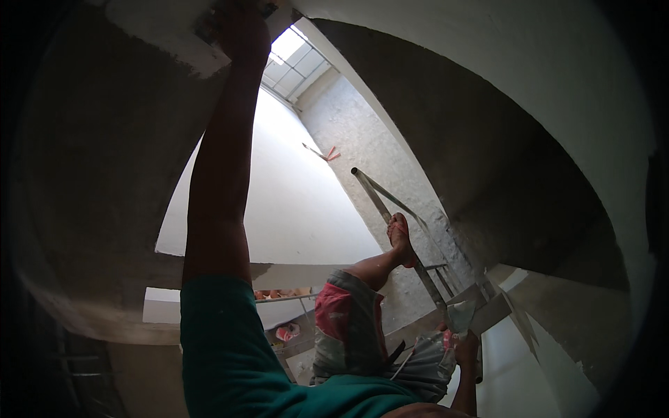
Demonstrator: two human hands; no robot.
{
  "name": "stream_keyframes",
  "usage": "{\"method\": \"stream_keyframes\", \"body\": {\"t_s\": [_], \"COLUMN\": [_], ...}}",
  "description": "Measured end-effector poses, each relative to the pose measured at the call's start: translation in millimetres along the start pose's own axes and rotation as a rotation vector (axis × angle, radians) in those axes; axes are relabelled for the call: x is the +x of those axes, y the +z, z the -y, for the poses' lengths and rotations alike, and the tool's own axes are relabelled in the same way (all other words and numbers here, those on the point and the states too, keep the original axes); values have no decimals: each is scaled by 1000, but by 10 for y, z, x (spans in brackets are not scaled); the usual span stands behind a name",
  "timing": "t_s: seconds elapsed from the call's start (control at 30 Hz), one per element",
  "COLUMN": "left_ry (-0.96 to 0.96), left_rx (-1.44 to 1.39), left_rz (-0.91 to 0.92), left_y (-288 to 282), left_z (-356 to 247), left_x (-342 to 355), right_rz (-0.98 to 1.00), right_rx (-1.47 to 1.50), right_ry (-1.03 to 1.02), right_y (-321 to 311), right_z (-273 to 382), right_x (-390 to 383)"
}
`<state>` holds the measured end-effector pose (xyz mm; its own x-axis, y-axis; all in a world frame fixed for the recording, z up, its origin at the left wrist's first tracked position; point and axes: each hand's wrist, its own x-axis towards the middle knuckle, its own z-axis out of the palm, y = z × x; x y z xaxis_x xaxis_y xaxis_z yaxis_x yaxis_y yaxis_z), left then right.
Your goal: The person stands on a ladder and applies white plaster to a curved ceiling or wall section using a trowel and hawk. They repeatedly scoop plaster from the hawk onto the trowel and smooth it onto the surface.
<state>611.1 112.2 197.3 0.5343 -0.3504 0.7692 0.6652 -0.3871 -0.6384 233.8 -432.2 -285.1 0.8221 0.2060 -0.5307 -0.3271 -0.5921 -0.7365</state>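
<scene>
My left arm, in a teal sleeve, reaches up to the ceiling. My left hand (240, 35) is closed at the edge of a white coated patch (157, 31), around what looks like a flat trowel; shadow hides most of the tool. At the lower right, near my waist, my right hand (465, 346) is closed on a putty knife (460, 316) with a wide pale blade. A flat grey plate (492, 315) shows right beside that blade; whether the same hand holds it I cannot tell.
My foot (398, 237), in a red flip-flop, rests on a metal scaffold pipe (424, 273). A white wall (272, 202) and a rough grey wall (355, 129) meet below a barred opening (296, 59). Dark bare bands (488, 139) border white surfaces overhead.
</scene>
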Motion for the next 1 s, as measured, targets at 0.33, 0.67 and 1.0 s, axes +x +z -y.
{"method": "stream_keyframes", "body": {"t_s": [0.33,0.67,1.0], "left_ry": [-45,101,-187], "left_rx": [-79,-212,-93], "left_rz": [15,163,93], "left_y": [23,-702,-351], "left_z": [-531,-176,617], "left_x": [-697,-816,609], "right_rz": [-25,-62,-58], "right_rx": [-28,-35,18], "right_ry": [43,113,20], "right_y": [-44,-105,-126], "right_z": [-145,-69,-30], "right_x": [-40,-151,-156]}}
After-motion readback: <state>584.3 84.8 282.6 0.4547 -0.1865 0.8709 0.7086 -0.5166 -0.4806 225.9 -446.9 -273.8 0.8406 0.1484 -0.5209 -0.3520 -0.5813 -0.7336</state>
